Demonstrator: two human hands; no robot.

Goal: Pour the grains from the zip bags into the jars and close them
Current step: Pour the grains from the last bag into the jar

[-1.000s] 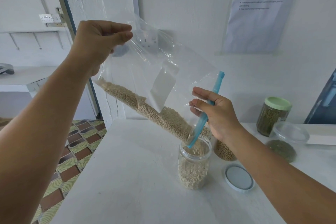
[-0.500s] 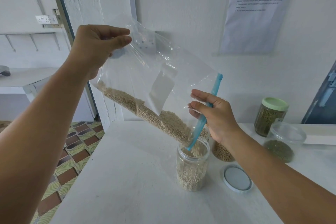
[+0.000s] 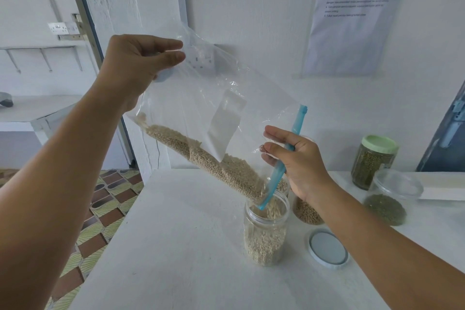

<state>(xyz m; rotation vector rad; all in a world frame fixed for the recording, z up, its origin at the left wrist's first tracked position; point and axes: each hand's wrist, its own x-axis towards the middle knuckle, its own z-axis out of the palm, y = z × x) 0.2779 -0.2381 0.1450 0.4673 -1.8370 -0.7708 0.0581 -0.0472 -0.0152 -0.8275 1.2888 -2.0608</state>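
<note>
1. While grain ran from bag to jar, pinched the bag's upper corner between thumb and curled fingers of the left hand [image 3: 136, 63], lifted high and to the left.
2. Gripped the blue zip strip [image 3: 284, 158] partway down with the right hand [image 3: 299, 166], fingers [image 3: 276, 133] wrapped round it, so that the mouth was steered downward.
3. Held the bag [image 3: 214, 113] on a slant between the two hands, pale grain [image 3: 208, 158] banked along its lower edge and sliding toward the low end of the zip.
4. Kept that low end just inside the rim of the open jar [image 3: 265, 234], which stood on the white table [image 3: 176, 246] and looked well over half full.
5. Left the jar's lid [image 3: 327, 246] flat on the table just to the right, apart from the jar.
6. Behind the right wrist, kept a second jar [image 3: 305, 211] of larger pale beans, partly hidden; farther right a green-lidded jar [image 3: 375, 161] of dark grain and a clear tub [image 3: 392, 196] of the same.
7. Judged the step as mid-pour, with a good share of grain not yet out.
8. Next move likely called for raising the left corner higher, perhaps shaking stragglers down, watching the jar's level against overflow, then setting the bag aside and screwing the lid on.
</note>
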